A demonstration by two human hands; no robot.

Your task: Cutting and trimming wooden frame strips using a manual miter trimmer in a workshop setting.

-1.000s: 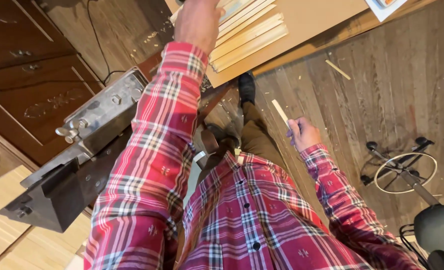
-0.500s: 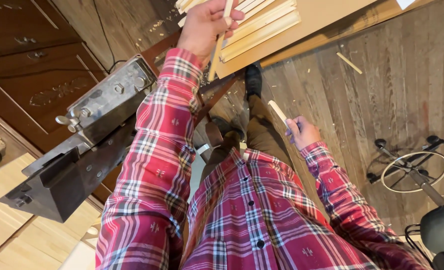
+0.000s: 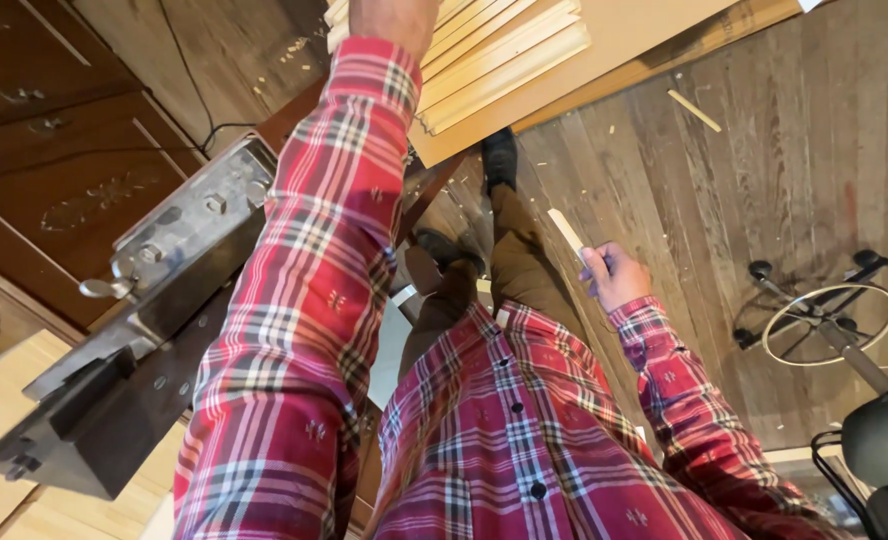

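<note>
Looking down my own body, I see a red plaid shirt and dark trousers. My left arm stretches up to a stack of pale wooden strips [image 3: 504, 50] lying on a light board [image 3: 654, 35]. Only the wrist end of my left hand [image 3: 394, 14] shows at the top edge; the fingers are cut off. My right hand [image 3: 614, 275] is held out beside my right leg, closed around a short pale wooden stick [image 3: 567, 232] that points up from the fist.
A grey metal machine with bolts and a wing nut [image 3: 164, 290] sits under my left arm. Dark wooden cabinets [image 3: 44, 150] stand at left. On the plank floor are a loose stick [image 3: 694, 110], a stool's ring base [image 3: 829, 320] and a black chair [image 3: 884, 450].
My left hand has slid up onto the strip stack and mostly out of the frame. My right hand keeps the stick and has hardly moved.
</note>
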